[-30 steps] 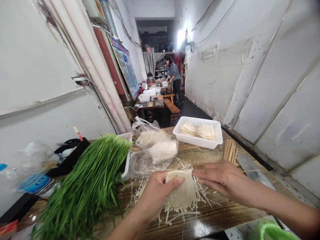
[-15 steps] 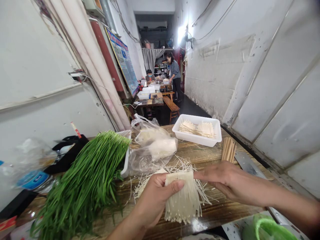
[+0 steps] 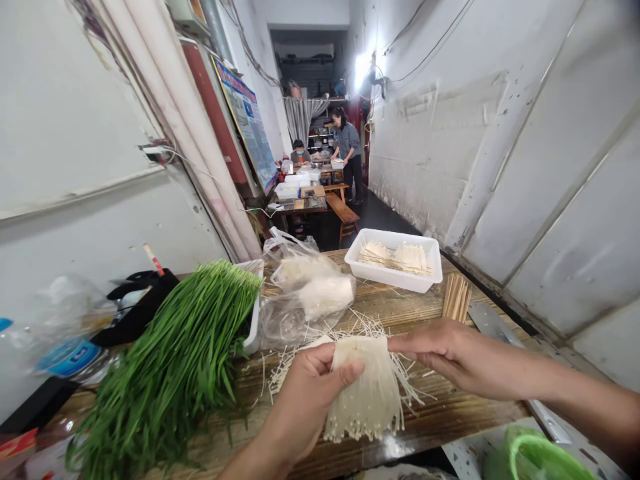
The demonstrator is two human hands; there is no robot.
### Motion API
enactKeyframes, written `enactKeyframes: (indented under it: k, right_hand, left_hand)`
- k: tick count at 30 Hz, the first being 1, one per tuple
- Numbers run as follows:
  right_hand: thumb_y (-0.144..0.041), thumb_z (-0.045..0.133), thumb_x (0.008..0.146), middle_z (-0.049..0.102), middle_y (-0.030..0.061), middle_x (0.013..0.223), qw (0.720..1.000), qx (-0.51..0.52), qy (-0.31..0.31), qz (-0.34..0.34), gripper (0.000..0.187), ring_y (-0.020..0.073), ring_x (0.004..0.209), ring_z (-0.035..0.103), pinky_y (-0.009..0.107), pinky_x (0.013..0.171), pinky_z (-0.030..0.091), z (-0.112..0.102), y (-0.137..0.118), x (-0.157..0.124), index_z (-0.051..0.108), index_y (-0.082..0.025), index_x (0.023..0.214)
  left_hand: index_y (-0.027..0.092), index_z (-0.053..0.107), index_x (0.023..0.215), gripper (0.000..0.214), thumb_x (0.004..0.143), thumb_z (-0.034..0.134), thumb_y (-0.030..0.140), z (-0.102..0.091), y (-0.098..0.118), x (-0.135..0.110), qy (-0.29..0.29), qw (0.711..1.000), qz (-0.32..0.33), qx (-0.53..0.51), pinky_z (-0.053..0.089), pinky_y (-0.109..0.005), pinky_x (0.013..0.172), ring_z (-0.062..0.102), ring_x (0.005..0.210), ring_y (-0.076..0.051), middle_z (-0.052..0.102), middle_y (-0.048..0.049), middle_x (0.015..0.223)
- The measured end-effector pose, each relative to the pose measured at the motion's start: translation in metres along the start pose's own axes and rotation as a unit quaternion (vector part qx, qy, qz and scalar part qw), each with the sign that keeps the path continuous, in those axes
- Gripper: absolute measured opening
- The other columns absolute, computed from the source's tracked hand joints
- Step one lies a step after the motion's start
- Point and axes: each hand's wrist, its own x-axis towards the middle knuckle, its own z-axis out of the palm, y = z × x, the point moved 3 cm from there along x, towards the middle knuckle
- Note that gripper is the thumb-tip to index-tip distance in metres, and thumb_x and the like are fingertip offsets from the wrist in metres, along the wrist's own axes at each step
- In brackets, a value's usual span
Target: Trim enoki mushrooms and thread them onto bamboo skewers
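Note:
A flat bunch of enoki mushrooms (image 3: 367,393) hangs fanned out above the tabletop, cut ends up and small caps down. My left hand (image 3: 315,380) is closed on its left side, the thumb lying across the front. My right hand (image 3: 450,353) comes in from the right, its fingers pressed together and the index fingertip against the bunch's upper right edge. Whether a thin stick is pinched there is hidden. Loose enoki strands (image 3: 367,325) lie on the table behind and under the bunch.
Green chives (image 3: 175,360) are heaped on the left. Behind the hands are a plastic bag (image 3: 285,313) of enoki and a white tub (image 3: 397,283) with skewered enoki. Bamboo skewers (image 3: 456,298) and a metal blade (image 3: 500,330) lie right; a green basket (image 3: 540,460) stands near.
The bunch has tilted slightly, its lower caps spreading a little left, and its top edge is somewhat higher. Both hands keep their grip. In the background, the standing person has shifted with a white container.

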Motion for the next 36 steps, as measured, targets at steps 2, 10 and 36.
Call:
enactKeyframes:
  k: [2,10,36]
  right_hand:
    - [-0.014,0.039,0.093,0.069,0.005,0.088,1.0,0.006,-0.005,0.011,0.036,0.0127,0.075,0.062,0.023,0.068,0.046,0.0005,0.0005,0.0005,0.06,-0.021,0.121]
    - [-0.017,0.039,0.094,0.066,0.0023,0.084,0.998,0.04,-0.029,0.025,0.034,0.0109,0.072,0.059,0.02,0.066,0.045,-0.0004,-0.0034,0.002,0.062,-0.021,0.118]
    - [-0.021,0.038,0.095,0.066,0.0023,0.085,0.996,0.062,-0.041,0.057,0.033,0.0102,0.072,0.056,0.02,0.067,0.042,-0.0012,-0.0053,-0.0013,0.064,-0.017,0.114]
  left_hand:
    - [0.015,0.074,0.091,0.034,0.063,0.079,0.035,-0.0009,-0.0001,-0.0008,0.011,1.0,0.007,-0.001,0.05,-0.031,0.066,0.066,0.067,-0.019,0.074,-0.007,0.077]
    - [0.016,0.074,0.09,0.032,0.065,0.078,0.037,0.0019,-0.0013,-0.0064,0.029,0.998,0.032,-0.05,0.052,-0.034,0.074,0.067,0.074,-0.021,0.074,-0.0065,0.078]
    - [0.013,0.073,0.097,0.03,0.072,0.074,0.03,0.0028,-0.005,-0.0067,-0.022,0.998,-0.007,-0.06,0.051,-0.035,0.077,0.068,0.077,-0.021,0.074,-0.0099,0.083]
